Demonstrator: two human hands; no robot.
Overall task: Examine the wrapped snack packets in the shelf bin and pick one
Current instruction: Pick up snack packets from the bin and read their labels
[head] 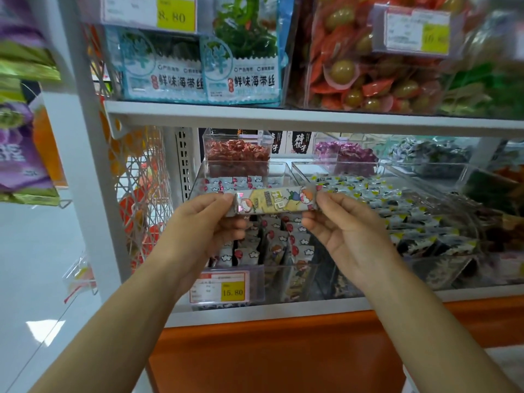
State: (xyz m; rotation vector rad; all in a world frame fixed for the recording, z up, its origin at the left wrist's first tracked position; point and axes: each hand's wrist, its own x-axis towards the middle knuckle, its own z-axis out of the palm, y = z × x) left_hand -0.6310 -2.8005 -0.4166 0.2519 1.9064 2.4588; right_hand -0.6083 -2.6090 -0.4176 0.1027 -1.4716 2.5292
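packet [274,200]: 1, held level above bin [283,282], front of shelf [312,121]
left hand [209,222]: pinching packet's left end
right hand [340,222]: pinching right end
bin: many cloud-print packets; price tag [219,286] in front

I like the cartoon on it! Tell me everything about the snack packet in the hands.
The snack packet is a long, narrow bar in shiny wrapping, pale yellow with cartoon figures and silvery ends. It is held level above the clear bin of similar packets. The left hand pinches one end, the right hand the other.
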